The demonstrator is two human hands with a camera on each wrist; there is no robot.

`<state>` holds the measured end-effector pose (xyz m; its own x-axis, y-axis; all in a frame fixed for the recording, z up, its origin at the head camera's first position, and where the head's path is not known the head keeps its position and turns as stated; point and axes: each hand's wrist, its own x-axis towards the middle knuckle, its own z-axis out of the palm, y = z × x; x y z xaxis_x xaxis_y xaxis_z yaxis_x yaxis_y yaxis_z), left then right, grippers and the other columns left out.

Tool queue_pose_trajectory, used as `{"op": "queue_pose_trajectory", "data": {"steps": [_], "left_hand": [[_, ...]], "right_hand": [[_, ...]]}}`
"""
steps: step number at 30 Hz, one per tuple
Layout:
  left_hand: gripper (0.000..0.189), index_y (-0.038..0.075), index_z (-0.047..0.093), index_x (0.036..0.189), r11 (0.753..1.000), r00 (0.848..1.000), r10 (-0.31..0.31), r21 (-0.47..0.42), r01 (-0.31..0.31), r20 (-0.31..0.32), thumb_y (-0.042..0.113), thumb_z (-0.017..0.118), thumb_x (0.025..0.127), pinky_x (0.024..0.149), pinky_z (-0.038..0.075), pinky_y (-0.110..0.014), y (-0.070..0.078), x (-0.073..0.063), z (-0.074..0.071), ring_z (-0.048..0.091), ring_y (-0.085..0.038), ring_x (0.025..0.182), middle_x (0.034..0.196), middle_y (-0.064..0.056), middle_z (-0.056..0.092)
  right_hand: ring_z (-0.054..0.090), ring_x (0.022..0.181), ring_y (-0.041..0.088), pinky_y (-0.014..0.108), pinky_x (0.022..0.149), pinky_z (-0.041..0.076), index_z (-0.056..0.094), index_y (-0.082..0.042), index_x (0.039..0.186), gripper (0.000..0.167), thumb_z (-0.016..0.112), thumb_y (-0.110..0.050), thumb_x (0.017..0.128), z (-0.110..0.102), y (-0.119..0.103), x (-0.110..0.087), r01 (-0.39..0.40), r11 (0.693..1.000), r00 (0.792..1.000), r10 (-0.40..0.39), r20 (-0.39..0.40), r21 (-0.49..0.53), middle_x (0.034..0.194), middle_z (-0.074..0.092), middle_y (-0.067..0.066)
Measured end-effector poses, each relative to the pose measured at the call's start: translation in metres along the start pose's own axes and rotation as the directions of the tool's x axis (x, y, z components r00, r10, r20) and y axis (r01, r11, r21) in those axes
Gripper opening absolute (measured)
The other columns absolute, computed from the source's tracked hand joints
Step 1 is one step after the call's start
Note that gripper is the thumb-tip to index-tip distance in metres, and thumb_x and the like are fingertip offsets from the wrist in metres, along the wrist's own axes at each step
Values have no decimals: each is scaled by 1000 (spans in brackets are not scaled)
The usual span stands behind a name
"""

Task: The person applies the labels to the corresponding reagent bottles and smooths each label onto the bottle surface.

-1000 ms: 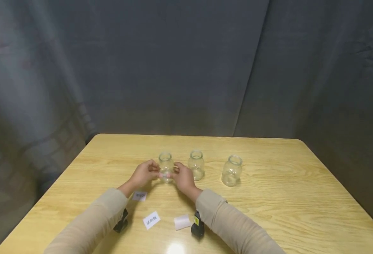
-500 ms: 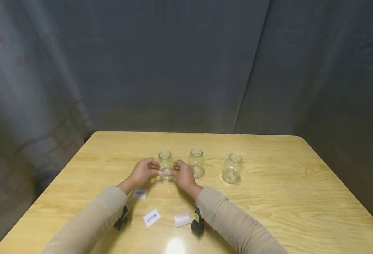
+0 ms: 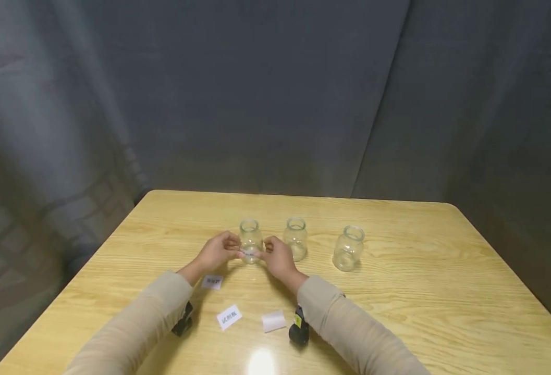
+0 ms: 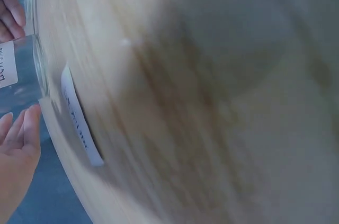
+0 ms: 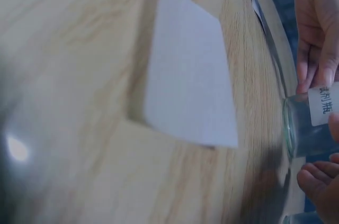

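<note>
A clear glass jar [image 3: 250,239] stands upright at the left end of a row of jars. A small white label [image 5: 321,105] with dark characters lies against its front. My left hand [image 3: 220,250] is at the jar's left side, its thumb touching the label's left end and its other fingers loosely bent beside the glass. On the opposite side, my right hand [image 3: 278,258] has its thumb at the label's right end, with relaxed fingers near the jar. The left wrist view shows the left-hand fingers [image 4: 29,128] lying alongside the glass, not wrapped round it.
Two more glass jars, a middle one [image 3: 296,240] and a right one [image 3: 348,250], stand on the wooden table [image 3: 420,291]. Nearer lie two printed labels, one [image 3: 212,282] by the left wrist and another [image 3: 229,316], plus a curled blank paper piece [image 3: 273,321].
The head view has shifted slightly. Both thumbs have moved a little outward from the middle of the label, leaving more of it showing. The jars and table papers stay in place.
</note>
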<state>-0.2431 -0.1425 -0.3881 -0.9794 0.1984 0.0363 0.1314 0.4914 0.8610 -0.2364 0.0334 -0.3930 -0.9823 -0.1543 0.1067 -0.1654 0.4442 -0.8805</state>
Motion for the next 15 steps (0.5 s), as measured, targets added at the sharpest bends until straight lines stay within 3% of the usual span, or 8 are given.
{"op": "queue_pose_trajectory", "data": {"steps": [8, 15], "left_hand": [[38, -3, 49, 108, 997, 1000, -25, 71, 24, 3, 13, 64, 77, 78, 46, -34, 6, -18, -12, 51, -27, 95, 104, -15, 54], [35, -4, 50, 106, 998, 999, -36, 50, 35, 33, 13, 63, 78, 76, 46, -34, 8, -46, -16, 52, -24, 90, 102, -15, 55]], "right_hand": [[50, 100, 30, 35, 80, 45, 48, 5, 111, 40, 62, -13, 79, -18, -1, -12, -38, 999, 995, 41, 90, -27, 108, 53, 19], [55, 89, 26, 31, 72, 48, 52, 5, 107, 38, 64, -15, 77, -18, -7, -29, 26, 998, 982, -14, 188, -64, 97, 58, 15]]}}
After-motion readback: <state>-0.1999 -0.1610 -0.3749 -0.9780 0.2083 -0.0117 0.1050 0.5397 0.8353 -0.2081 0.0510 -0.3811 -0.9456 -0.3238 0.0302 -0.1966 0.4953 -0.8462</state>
